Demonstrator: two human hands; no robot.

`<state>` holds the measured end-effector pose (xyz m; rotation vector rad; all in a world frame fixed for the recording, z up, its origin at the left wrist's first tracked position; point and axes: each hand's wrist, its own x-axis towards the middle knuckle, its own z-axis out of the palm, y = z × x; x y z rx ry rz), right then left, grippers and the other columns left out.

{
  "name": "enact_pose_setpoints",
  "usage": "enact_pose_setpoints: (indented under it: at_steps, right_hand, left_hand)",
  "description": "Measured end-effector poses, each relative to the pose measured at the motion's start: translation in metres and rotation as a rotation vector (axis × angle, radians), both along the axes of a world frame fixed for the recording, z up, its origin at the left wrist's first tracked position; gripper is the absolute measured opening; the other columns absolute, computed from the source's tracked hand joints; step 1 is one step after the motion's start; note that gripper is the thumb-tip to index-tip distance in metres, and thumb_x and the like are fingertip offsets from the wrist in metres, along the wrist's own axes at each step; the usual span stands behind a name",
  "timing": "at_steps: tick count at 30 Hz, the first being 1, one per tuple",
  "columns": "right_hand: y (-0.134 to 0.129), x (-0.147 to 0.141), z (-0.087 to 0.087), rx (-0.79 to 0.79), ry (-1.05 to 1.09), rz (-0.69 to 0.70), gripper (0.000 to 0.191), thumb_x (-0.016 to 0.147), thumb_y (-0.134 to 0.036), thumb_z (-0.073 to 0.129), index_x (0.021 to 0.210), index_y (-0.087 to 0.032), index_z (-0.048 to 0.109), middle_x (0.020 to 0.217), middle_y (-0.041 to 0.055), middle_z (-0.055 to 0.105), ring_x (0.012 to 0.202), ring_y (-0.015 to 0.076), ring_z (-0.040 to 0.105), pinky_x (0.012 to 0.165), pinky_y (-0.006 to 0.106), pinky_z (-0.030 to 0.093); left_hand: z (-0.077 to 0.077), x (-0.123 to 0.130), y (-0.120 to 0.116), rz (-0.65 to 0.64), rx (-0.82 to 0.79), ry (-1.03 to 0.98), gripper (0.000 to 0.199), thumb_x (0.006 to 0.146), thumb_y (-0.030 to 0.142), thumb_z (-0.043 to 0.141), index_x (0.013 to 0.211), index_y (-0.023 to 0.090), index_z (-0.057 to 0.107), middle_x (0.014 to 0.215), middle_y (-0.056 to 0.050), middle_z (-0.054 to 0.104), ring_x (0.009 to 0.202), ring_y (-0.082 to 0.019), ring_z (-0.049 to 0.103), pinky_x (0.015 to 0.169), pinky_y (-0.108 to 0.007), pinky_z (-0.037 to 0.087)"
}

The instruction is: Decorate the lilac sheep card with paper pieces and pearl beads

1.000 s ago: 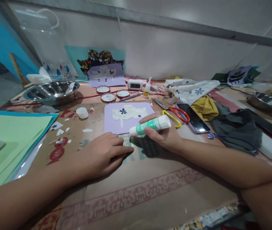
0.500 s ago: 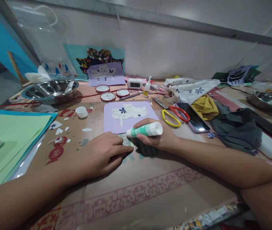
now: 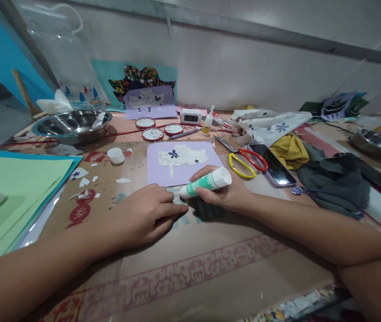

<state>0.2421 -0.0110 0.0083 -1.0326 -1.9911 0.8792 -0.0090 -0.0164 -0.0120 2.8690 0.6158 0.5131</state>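
Note:
My right hand [image 3: 217, 190] is closed around a green and white glue stick [image 3: 207, 183], held tilted with its lower end down near the cardboard. Just left of that end, my left hand [image 3: 153, 212] rests on the work surface, fingers curled and fingertips together; a small piece at the fingertips is too hidden to name. Beyond both hands lies a purple card [image 3: 153, 174], bearing a white fabric cutout [image 3: 190, 156] with dark blue flowers. The white glue cap [image 3: 116, 155] sits apart, to the left. Small white scraps [image 3: 84, 182] are scattered near my left forearm.
Yellow-and-red scissors [image 3: 242, 165] and a phone [image 3: 273, 165] lie right of the card. Behind it are round red-rimmed dishes [image 3: 153, 133] and a small glue bottle [image 3: 208, 121]. A metal bowl [image 3: 73, 127] and green paper sheets [image 3: 19, 192] occupy the left.
The glue stick has tilted up more at its cap-less rear end, and its lower end has dropped slightly. My left hand has hardly moved; the view has shifted a little.

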Motion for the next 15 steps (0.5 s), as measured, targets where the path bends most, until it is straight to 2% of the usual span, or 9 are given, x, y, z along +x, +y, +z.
enact_pose_setpoints:
  at_steps: [6,10,15]
  right_hand:
    - [0.0015,0.0015,-0.0009,0.169,0.045,-0.070,0.022,0.082,-0.036,0.071,0.097,-0.019,0.070,0.094,0.0065,0.075,0.084,0.0191,0.070,0.077,0.031,0.057]
    - [0.0011,0.0043,0.0004,0.174,0.077,-0.070,0.021,0.083,-0.035,0.070,0.096,-0.019,0.069,0.089,0.0053,0.074,0.077,0.0174,0.068,0.069,0.028,0.056]
    - [-0.0005,0.0039,0.0012,0.074,0.062,0.016,0.021,0.083,-0.033,0.069,0.095,-0.017,0.068,0.081,0.0040,0.072,0.069,0.0148,0.066,0.061,0.025,0.053]
  left_hand:
    - [0.0019,0.0006,0.0005,-0.009,0.008,-0.003,0.031,0.097,0.021,0.050,0.123,0.025,0.066,0.082,-0.005,0.065,0.078,-0.021,0.058,0.068,-0.034,0.041]
    - [0.0023,0.0008,0.0008,-0.017,0.013,0.003,0.030,0.098,0.021,0.049,0.123,0.025,0.065,0.081,-0.004,0.063,0.077,-0.021,0.056,0.066,-0.034,0.037]
    - [0.0025,-0.0004,0.0002,-0.017,-0.001,0.010,0.030,0.098,0.020,0.049,0.122,0.024,0.066,0.083,-0.005,0.063,0.078,-0.021,0.057,0.067,-0.034,0.037]
